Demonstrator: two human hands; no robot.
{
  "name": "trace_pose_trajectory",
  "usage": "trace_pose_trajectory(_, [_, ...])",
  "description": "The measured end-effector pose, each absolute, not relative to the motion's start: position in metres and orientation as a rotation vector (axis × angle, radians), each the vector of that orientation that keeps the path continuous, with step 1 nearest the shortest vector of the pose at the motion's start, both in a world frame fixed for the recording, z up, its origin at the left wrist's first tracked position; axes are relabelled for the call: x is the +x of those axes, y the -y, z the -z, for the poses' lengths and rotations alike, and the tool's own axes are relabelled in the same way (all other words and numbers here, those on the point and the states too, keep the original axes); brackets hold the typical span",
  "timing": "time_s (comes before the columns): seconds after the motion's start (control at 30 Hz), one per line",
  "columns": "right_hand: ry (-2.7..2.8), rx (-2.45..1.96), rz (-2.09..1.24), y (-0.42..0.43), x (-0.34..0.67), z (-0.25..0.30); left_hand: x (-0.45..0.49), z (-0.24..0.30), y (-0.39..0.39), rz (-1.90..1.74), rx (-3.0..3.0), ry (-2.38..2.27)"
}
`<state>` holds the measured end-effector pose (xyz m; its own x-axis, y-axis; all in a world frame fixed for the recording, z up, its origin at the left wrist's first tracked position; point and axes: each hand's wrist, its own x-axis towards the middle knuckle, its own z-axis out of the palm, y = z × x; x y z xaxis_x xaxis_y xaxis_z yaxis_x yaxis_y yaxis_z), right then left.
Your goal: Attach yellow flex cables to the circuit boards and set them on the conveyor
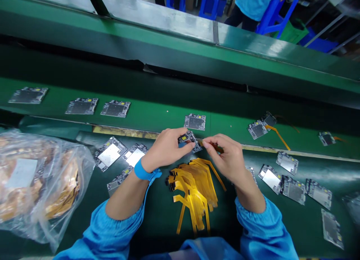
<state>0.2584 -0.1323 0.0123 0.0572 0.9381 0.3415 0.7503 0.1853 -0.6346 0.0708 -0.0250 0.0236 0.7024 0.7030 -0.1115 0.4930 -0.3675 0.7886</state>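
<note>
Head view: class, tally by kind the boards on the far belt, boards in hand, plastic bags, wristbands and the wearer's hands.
Boards on far belt: 7
Board in hand: 1
Plastic bags: 1
Wristbands: 1
Hands (left hand, right hand): 2
Total: 12

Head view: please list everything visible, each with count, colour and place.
held board: one, dark with yellow patch, between both hands
held flex strip: one, orange, at right fingertips, mostly hidden
flex strip pile: many, yellow, on bench below the hands
belt boards: about seven, dark grey, spread along the belt
bench boards: roughly ten, silver-grey, left and right of hands
plastic bag: one, clear with orange-brown contents, near left
conveyor belt: one, green, across the middle
other person: one, blue top, far right
wrist strap: one, blue, left wrist
left hand: grips held board
right hand: pinches held flex strip
</note>
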Motion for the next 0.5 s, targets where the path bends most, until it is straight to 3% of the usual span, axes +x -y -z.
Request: trace_pose_trajectory(0.5, [1.739,-1.608,-0.32,0.1323,0.2585,-0.0137,0.0715,-0.0266,0.0255,-0.322,2.022,-0.879])
